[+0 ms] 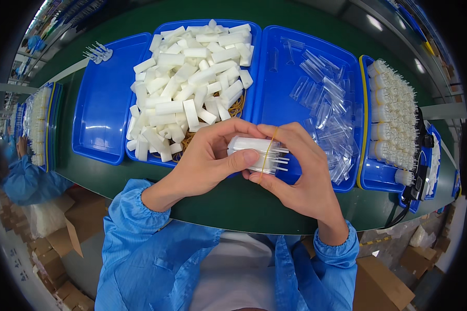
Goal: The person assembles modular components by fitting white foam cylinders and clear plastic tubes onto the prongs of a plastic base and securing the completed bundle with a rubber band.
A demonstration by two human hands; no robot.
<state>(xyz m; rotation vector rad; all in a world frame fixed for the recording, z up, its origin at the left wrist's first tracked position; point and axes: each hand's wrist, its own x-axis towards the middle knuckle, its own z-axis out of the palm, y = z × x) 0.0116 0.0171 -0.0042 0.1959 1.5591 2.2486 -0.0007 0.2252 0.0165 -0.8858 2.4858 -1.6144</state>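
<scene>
In front of me, above the table's near edge, is a bundle of clear plastic tubes with white pieces inside (238, 145). Thin white stems stick out of its right end. My left hand (207, 160) is closed around the left end, thumb across the front. A tan rubber band (266, 159) runs around the bundle near the stems. My right hand (306, 168) pinches this band at top and bottom, its fingers partly hiding the stems. Behind my hands, loose white cylindrical pieces (184, 78) are heaped in a blue tray (213, 23), with more rubber bands (237, 108) beneath them.
Right of centre, loose clear tubes (321, 88) lie in a blue tray (275, 124). Farther right, another tray (381, 176) holds rows of banded bundles (392, 114). At left, a blue tray (101, 103) has stemmed white pieces (97, 53) at its far corner. A co-worker's blue sleeve (23, 179) shows far left.
</scene>
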